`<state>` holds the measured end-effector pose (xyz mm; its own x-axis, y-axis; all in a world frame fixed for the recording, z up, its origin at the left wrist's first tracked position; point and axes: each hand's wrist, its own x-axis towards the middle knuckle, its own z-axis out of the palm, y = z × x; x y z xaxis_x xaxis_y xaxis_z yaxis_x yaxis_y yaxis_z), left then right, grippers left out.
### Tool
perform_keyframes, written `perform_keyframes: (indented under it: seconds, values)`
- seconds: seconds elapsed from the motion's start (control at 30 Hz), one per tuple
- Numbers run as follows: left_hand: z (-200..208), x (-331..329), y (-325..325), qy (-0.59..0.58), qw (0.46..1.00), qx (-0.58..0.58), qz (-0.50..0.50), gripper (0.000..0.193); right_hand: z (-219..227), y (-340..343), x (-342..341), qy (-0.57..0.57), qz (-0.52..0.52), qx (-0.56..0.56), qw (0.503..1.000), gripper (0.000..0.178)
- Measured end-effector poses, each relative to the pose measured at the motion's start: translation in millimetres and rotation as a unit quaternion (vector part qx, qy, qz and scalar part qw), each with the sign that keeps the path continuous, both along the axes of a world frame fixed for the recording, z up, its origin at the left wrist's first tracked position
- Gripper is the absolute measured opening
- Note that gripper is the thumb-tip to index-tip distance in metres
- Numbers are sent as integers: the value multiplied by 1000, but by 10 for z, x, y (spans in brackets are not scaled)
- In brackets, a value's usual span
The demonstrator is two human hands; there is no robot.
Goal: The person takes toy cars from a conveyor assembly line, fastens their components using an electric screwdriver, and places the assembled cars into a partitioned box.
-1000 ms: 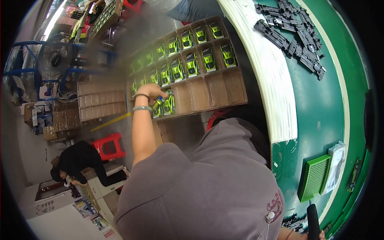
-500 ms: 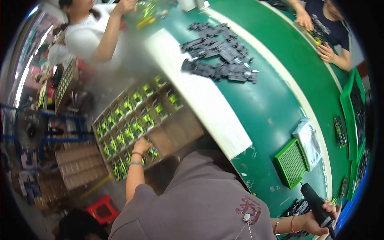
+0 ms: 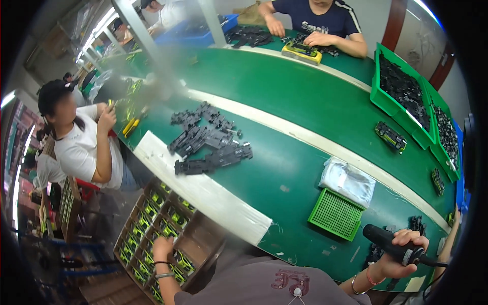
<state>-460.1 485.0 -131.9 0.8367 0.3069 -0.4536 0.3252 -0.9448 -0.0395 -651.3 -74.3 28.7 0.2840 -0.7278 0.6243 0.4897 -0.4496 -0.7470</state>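
My right hand (image 3: 401,252) is closed around a black electric screwdriver (image 3: 386,239), held above the green table at the lower right with its tip pointing left. A cord runs from the screwdriver's rear end. On my left, my left hand (image 3: 163,247) reaches into a brown partitioned box (image 3: 203,235) filled with rows of lime-green and black toy car bodies (image 3: 178,217). Its fingers are curled down among the car bodies, and whatever lies under them is hidden. One car body (image 3: 184,261) sits right beside that hand.
Black toy car chassis (image 3: 213,147) lie piled by a white strip (image 3: 203,190). A green perforated tray (image 3: 334,213) and a clear plastic bag (image 3: 348,180) stand mid-table. Green bins (image 3: 401,96) of black parts are at far right. Co-workers sit left and opposite.
My view has swung up and to the left, showing more of the far table. My left hand stays at the box. My right hand still grips the screwdriver, now more level.
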Motion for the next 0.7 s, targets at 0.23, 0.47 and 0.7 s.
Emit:
perform_keyframes:
  seconds: [0.23,0.47,0.7]
  values:
    - [1499,800,-2077,-385,849,-283,-226,25,-10,73,56,2,-38,-1,999,69]
    - [1488,980,-3456,-296,672,-425,-530,16,-1,12,102,67,-120,-46,989,91]
    - [1005,925,-3703,-145,588,-430,-670,24,66,305,350,40,-94,-18,995,100]
